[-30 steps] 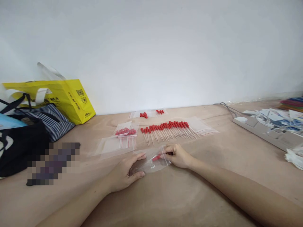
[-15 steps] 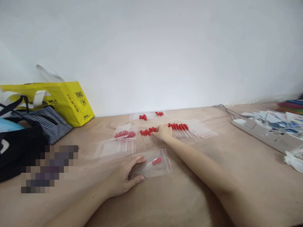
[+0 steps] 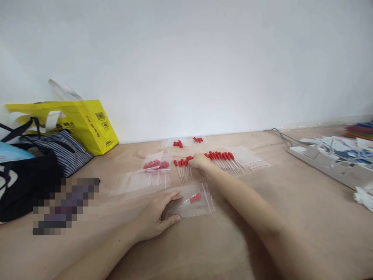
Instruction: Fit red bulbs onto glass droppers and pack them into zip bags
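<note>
A clear zip bag (image 3: pixel 201 208) with a red-topped dropper (image 3: pixel 195 197) in it lies flat at the front middle. My left hand (image 3: pixel 157 213) rests on the bag's left end, thumb and fingers spread apart. Farther back, my right hand (image 3: pixel 199 160) is over a row of red-topped droppers (image 3: pixel 223 156), fingers pointing down and mostly hidden, so what they hold cannot be made out. Droppers show on both sides of it. Left of the row are bagged droppers (image 3: pixel 156 165) above flat zip bags (image 3: pixel 142 182).
More droppers (image 3: pixel 178 144) lie near the wall. Zip bags (image 3: pixel 250 157) lie right of the row. At the left are a yellow bag (image 3: pixel 87 124), a striped pouch (image 3: pixel 71 149) and a black bag (image 3: pixel 29 179); at the right, a power strip (image 3: pixel 323 167) with cables and papers.
My right hand has shifted slightly, its fingers now lower and more hidden among the droppers. My left hand stays on the bag. The whole view has moved a little.
</note>
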Available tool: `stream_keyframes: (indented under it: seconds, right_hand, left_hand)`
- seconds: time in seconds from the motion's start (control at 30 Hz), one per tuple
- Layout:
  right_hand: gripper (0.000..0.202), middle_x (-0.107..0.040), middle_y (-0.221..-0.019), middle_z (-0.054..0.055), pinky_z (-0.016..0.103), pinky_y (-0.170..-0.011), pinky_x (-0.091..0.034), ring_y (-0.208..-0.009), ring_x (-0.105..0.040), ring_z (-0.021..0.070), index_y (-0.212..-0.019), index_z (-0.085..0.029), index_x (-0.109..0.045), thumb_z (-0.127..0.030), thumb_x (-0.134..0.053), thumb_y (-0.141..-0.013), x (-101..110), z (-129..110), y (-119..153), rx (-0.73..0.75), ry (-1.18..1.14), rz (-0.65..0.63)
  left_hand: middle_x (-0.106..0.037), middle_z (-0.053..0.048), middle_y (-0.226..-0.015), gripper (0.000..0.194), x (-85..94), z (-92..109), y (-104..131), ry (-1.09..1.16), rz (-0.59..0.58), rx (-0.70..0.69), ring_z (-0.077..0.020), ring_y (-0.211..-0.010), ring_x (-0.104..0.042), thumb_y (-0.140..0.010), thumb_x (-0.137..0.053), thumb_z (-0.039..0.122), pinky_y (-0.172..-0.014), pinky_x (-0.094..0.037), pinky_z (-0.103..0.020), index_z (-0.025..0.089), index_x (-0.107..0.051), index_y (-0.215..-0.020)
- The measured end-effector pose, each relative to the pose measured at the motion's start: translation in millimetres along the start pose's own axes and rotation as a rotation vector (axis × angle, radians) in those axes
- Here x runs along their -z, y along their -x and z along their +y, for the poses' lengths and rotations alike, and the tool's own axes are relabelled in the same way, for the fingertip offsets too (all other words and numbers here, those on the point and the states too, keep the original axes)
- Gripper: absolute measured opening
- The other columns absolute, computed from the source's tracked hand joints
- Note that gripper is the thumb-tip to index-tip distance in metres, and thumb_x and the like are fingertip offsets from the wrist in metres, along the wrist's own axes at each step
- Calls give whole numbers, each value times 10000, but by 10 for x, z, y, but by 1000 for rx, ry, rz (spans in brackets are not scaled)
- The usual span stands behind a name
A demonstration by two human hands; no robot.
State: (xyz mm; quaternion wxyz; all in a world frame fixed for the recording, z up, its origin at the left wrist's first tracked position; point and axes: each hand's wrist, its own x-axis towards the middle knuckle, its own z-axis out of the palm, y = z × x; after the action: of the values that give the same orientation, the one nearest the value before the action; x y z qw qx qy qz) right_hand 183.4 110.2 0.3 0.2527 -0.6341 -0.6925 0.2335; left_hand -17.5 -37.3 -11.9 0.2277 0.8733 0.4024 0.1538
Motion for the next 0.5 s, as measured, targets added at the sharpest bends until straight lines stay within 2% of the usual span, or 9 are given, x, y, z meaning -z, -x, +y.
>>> stream_keyframes:
  seconds: [0.1, 0.23, 0.33, 0.37, 0.43, 0.5]
  right_hand:
    - [101, -617, -646, 94, 296, -565, -402, -683, -593, 235, -615, -151, -561, -244, -566, -654, 89, 20, 53, -69, -54, -7]
    - [185, -550, -552, 10, 234, -498, -375, -545, -533, 133, -620, -169, -491, -304, -466, -743, 269, 111, 296, 3, -202, 9]
    - [118, -549, -604, -32, 204, -489, -378, -510, -498, 84, -781, -181, -439, -296, -445, -756, 390, 288, 570, 79, -338, 60]
    - [153, -525, -568, -55, 201, -465, -369, -468, -477, 78, -835, -184, -411, -287, -470, -739, 419, 363, 665, 135, -477, 69]
    - [315, -486, -522, -98, 194, -435, -355, -423, -457, 76, -959, -192, -346, -284, -515, -709, 454, 515, 846, 219, -647, 28]
    - [495, -494, -533, -108, 199, -433, -378, -417, -479, 81, -1084, -194, -266, -287, -549, -688, 459, 642, 998, 200, -749, 19]
  left_hand:
    - [-494, -72, -1246, 572, 18, 40, -6, -7, -12, 6, -236, -1155, -433, -792, -492, 398, -965, -344, -446, 249, -269, -1297]
    - [-486, -69, -1256, 555, 41, 79, -10, -33, -24, 8, -230, -1168, -423, -796, -483, 392, -973, -340, -439, 238, -284, -1290]
    - [-472, -63, -1271, 530, 46, 81, -10, -50, -25, 6, -233, -1175, -417, -798, -482, 398, -974, -341, -436, 245, -315, -1277]
    - [-467, -62, -1274, 525, 45, 79, -12, -51, -22, 5, -234, -1175, -416, -798, -482, 399, -974, -341, -436, 249, -320, -1274]
    - [-462, -62, -1279, 524, 38, 75, -22, -50, -17, 4, -235, -1174, -417, -798, -483, 400, -973, -341, -440, 253, -319, -1274]
    - [-466, -63, -1275, 529, 28, 77, -42, -49, -16, 5, -237, -1175, -414, -798, -482, 399, -974, -338, -443, 247, -314, -1276]
